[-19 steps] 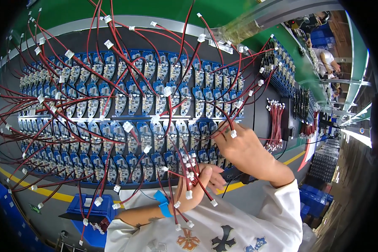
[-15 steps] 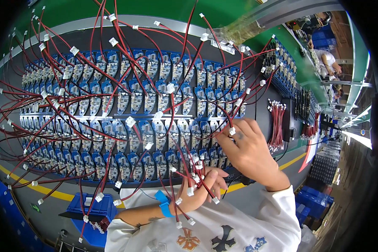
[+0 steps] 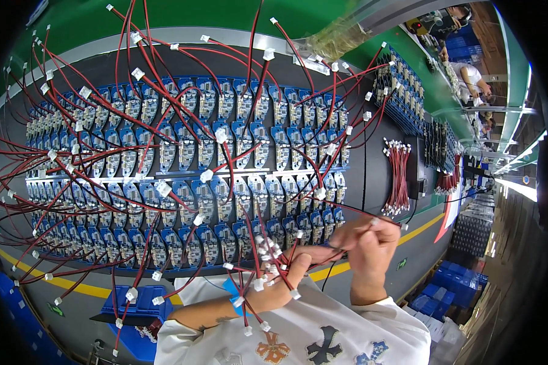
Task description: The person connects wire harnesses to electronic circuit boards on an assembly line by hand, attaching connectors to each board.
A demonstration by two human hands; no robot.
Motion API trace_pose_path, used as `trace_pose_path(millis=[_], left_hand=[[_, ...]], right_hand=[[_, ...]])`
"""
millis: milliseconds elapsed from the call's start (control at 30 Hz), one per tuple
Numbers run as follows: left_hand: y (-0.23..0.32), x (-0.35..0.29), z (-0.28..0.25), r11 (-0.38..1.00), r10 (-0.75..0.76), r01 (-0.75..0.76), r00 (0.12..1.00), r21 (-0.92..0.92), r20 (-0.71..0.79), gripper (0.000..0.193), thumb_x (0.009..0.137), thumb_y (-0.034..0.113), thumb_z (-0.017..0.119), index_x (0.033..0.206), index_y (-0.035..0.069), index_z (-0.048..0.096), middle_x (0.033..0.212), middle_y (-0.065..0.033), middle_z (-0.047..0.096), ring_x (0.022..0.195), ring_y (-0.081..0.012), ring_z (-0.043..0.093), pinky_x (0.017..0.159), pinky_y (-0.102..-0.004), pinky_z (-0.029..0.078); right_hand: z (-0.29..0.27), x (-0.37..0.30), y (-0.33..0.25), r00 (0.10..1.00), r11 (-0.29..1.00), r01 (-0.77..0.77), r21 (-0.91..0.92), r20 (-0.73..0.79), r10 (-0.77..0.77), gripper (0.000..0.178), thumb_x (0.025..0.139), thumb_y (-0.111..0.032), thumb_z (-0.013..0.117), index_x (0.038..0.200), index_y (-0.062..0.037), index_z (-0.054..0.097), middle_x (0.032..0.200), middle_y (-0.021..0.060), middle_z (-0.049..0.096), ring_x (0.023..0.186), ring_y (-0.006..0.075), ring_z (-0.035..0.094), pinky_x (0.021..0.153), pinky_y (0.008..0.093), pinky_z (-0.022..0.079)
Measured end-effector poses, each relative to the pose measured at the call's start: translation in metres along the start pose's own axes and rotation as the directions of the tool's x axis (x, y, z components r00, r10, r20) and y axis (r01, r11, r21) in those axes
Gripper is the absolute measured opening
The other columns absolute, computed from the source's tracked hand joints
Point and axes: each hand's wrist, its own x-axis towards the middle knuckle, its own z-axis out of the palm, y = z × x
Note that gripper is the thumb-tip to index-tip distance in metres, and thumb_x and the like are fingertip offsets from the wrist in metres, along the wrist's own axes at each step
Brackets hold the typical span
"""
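Rows of blue circuit boards (image 3: 206,146) cover the dark mat, many with red-and-black wire leads rising to white connectors. At the front edge my left hand (image 3: 280,291), a blue band on its wrist, is closed round a bundle of wire leads (image 3: 268,258), whose white connectors fan out above and below the fingers. To its right, my right hand (image 3: 368,246) is closed in a pinch, its fingertips at the tail of a wire lead (image 3: 330,258) beside the left fingers. A white connector (image 3: 375,223) shows at its thumb. Motion slightly blurs the right fingers.
More wire leads (image 3: 397,179) lie in a bunch right of the boards. Stacked circuit boards (image 3: 402,91) stand at the far right. A blue bin (image 3: 143,298) is at the front left. Other people (image 3: 469,79) work in the distance at upper right.
My right hand has come back from the boards' right end toward me, down beside my left hand, and pinches a wire lead. The boards sit slightly further left in the view.
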Motion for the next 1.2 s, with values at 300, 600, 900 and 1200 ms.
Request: trace_pose_path(millis=[300, 600, 900, 1200], left_hand=[[-0.003, -0.004, -0.002, 0.975, -0.144, 0.087, 0.947, -0.205, -0.286, 0.039, 0.096, 0.028, 0.027, 0.105, -0.006, 0.045, 0.087, -0.0179, 0.060, 0.076, -0.0232, 0.062, 0.067, -0.0310, 0.050], [-0.003, -0.004, -0.002, 0.974, -0.193, 0.152, 0.942, -0.166, -0.273, 0.035, 0.096, 0.025, 0.028, 0.102, -0.005, 0.045, 0.073, -0.0123, 0.058, 0.053, -0.0140, 0.055, 0.044, -0.0225, 0.042], [-0.003, -0.003, -0.002, 0.976, -0.188, 0.146, 0.939, -0.161, -0.287, 0.034, 0.096, 0.024, 0.029, 0.101, -0.005, 0.046, 0.071, -0.0112, 0.057, 0.052, -0.0134, 0.055, 0.044, -0.0213, 0.041], [-0.004, -0.002, -0.002, 0.965, -0.217, 0.159, 0.929, -0.208, -0.298, 0.034, 0.096, 0.024, 0.030, 0.100, -0.006, 0.046, 0.070, -0.0110, 0.057, 0.052, -0.0132, 0.055, 0.044, -0.0216, 0.041]], right_hand=[[-0.029, 0.037, -0.032, 0.801, 0.615, 0.331, -0.716, 0.557, 0.218, 0.014, 0.062, -0.007, 0.069, 0.075, -0.0040, 0.068, 0.065, 0.0056, 0.056, 0.055, 0.0183, 0.053, 0.046, 0.0275, 0.038], [-0.014, 0.065, -0.013, 0.790, 0.042, 0.602, -0.798, 0.602, 0.116, 0.012, 0.062, -0.010, 0.066, 0.073, -0.0073, 0.063, 0.069, 0.0015, 0.051, 0.065, 0.0185, 0.051, 0.053, 0.0299, 0.043], [-0.011, 0.075, -0.019, 0.621, -0.006, 0.763, -0.646, 0.730, 0.285, 0.014, 0.065, -0.011, 0.058, 0.077, -0.0060, 0.060, 0.076, 0.0021, 0.050, 0.072, 0.0181, 0.050, 0.059, 0.0286, 0.044], [-0.003, 0.085, -0.019, 0.478, -0.030, 0.858, -0.513, 0.776, 0.412, 0.016, 0.065, -0.015, 0.054, 0.076, -0.0037, 0.058, 0.081, 0.0028, 0.051, 0.077, 0.0169, 0.049, 0.062, 0.0273, 0.043]])
